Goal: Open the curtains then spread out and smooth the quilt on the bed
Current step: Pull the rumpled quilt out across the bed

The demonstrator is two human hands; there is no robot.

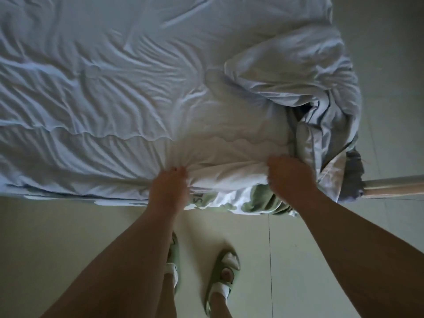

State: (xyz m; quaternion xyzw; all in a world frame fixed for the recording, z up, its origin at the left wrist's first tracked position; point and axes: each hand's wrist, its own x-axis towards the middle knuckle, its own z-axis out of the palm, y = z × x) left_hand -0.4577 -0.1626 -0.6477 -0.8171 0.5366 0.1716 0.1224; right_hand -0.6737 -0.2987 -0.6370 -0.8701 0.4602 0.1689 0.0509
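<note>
A pale blue quilt [128, 88] covers most of the bed, heavily wrinkled, with a wavy stitched seam running across it. Its right end is bunched into a thick folded heap [305, 83] near the bed's corner. My left hand [168, 188] grips a fold of the quilt at the near edge, fingers curled into the fabric. My right hand [291, 177] grips the quilt edge further right, beside the bunched heap. Between my hands a green and white sheet [257, 199] shows under the quilt edge. No curtains are in view.
A light wooden bed rail [394, 185] sticks out at the right, with grey fabric [354, 177] hanging by it. Pale tiled floor [68, 237] lies in front of the bed and to its right. My feet in green sandals [223, 271] stand close to the bed edge.
</note>
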